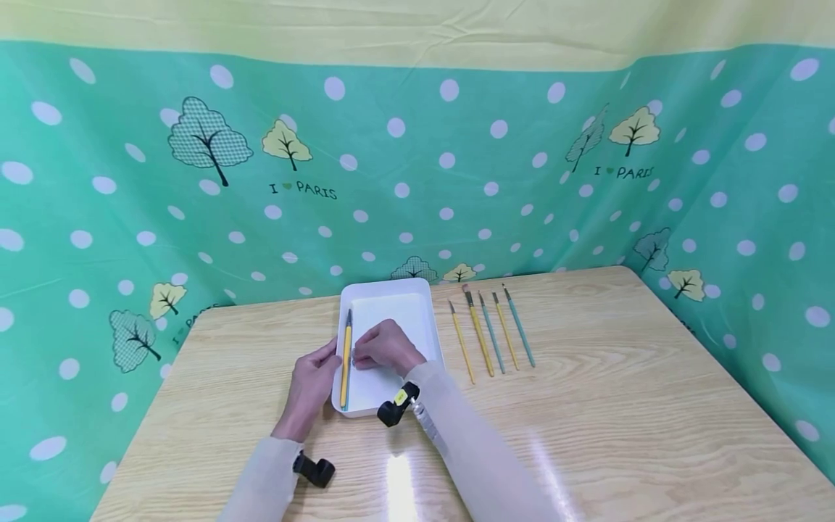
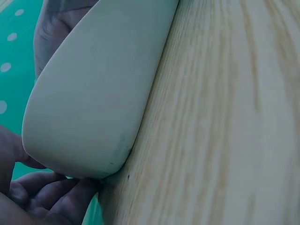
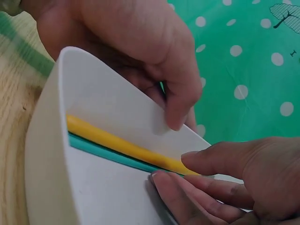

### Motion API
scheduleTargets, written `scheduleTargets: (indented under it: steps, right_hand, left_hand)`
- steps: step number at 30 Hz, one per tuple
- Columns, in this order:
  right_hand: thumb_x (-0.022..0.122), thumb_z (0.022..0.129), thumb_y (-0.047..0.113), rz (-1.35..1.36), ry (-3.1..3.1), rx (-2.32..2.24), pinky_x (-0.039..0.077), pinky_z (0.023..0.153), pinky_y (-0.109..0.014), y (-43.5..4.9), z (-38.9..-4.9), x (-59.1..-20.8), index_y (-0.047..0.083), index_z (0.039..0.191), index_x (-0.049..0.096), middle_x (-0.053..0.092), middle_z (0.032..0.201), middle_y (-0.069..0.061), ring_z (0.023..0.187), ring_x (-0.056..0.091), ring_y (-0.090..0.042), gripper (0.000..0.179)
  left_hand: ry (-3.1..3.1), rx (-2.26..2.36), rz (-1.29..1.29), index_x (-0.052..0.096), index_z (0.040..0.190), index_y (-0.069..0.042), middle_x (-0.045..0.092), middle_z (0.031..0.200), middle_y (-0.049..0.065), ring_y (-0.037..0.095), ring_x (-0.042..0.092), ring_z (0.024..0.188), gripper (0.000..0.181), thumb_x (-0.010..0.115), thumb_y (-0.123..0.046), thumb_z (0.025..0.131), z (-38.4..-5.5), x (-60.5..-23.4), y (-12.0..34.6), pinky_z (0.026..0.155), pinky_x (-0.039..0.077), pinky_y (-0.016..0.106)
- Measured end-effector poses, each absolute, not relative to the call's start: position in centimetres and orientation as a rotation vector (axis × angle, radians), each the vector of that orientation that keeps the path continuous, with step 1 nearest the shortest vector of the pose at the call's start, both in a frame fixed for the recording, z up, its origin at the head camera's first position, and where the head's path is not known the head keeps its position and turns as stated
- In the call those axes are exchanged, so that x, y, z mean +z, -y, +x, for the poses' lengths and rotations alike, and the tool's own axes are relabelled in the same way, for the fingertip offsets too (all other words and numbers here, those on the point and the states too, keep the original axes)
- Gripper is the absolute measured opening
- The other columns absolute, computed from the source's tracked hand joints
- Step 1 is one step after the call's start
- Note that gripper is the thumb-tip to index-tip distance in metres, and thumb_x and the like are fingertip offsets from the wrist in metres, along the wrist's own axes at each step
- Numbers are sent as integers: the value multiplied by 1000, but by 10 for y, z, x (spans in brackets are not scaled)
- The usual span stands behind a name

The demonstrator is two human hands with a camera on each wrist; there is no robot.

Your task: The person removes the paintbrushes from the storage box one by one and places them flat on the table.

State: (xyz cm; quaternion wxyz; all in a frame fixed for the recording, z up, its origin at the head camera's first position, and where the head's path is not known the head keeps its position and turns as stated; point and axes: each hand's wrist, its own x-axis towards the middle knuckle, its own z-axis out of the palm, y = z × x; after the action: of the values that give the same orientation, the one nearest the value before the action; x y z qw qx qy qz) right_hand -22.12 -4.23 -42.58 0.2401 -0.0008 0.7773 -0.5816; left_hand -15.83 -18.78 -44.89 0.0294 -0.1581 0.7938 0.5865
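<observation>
A white tray (image 1: 427,308) stands on the table. My left hand (image 1: 312,384) grips its left wall, thumb over the rim and fingers outside; in the left wrist view the curled fingers (image 2: 56,197) touch the tray's outer side. Inside, along that wall, lie a yellow-handled paintbrush (image 1: 346,355) with a dark tip and a teal-handled paintbrush (image 3: 112,154) beside it. My right hand (image 1: 388,344) reaches into the tray. Its thumb touches the yellow handle and its fingertips meet the teal one, which runs between them. The teal brush's far end is hidden by the fingers.
Right of the tray, several paintbrushes lie in a row, among them a thick yellow one (image 1: 479,330) and a teal one (image 1: 520,326) at the right end. The wooden table (image 1: 620,406) backs onto a dotted green cloth (image 1: 470,159).
</observation>
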Motion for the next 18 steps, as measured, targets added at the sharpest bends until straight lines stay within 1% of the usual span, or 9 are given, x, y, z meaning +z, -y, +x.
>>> scheduleTargets:
  steps: [4, 8, 11, 18]
  right_hand:
    - [74, 89, 3, -5, -2142, -1597, 67, 70, -28, 47, -219, -427, -1, 94, 76, 77, 82, -14, 74, 78, -21, 7]
    - [78, 87, 7, -12, -2218, -1552, 66, 66, -26, 51, -216, -427, 4, 85, 77, 77, 79, -11, 71, 77, -19, 4]
    - [80, 85, 9, -14, -2251, -1535, 65, 64, -25, 54, -214, -428, 6, 82, 76, 77, 78, -11, 68, 76, -19, 6]
    - [81, 86, 12, -4, -2313, -1475, 61, 56, -21, 60, -212, -427, 7, 80, 73, 76, 73, -11, 62, 74, -16, 11]
  left_hand:
    - [-2449, 1818, -502, 46, 152, -18, 43, 160, 4, 24, 35, 153, 50, 47, -21, 102, -159, -450, 187, 127, 33, 45]
    - [-2448, 1807, -499, 43, 154, -18, 41, 161, 6, 24, 34, 153, 51, 46, -22, 103, -158, -450, 187, 126, 34, 45]
    - [-2447, 1800, -497, 41, 154, -19, 40, 163, 6, 25, 32, 154, 51, 46, -24, 104, -158, -449, 188, 127, 33, 46]
    - [-2447, 1788, -504, 42, 154, -20, 38, 164, 4, 27, 26, 157, 50, 46, -26, 104, -157, -448, 189, 130, 26, 49]
